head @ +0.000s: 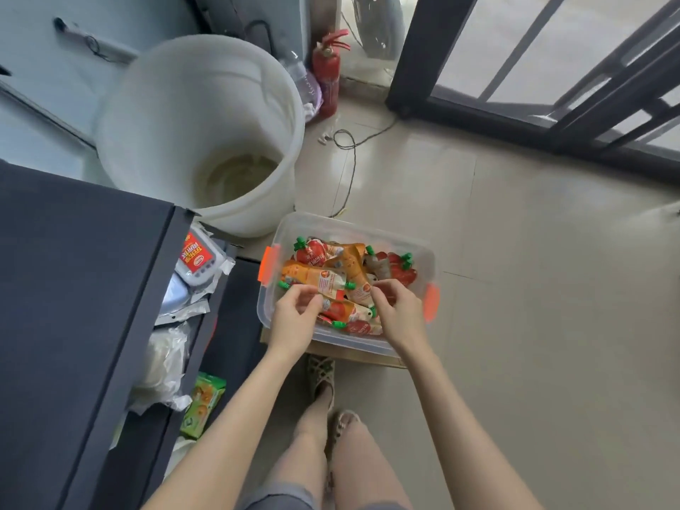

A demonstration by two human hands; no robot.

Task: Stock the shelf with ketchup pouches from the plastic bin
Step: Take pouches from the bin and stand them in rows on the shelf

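Both hands are in the bin (349, 228), which sits on the floor just beside the shelf (92, 288), probably so each carry is short. My left hand (296, 311) pinches the edge of an orange pouch (323, 279) lying on top of the pile, the easiest one to lift. My right hand (399, 314) has its fingers curled down among the other pouches (403, 274). I can't tell if it grips one or only steadies the heap. Nothing is clear of the bin yet. The shelf holds other packets (197, 257).
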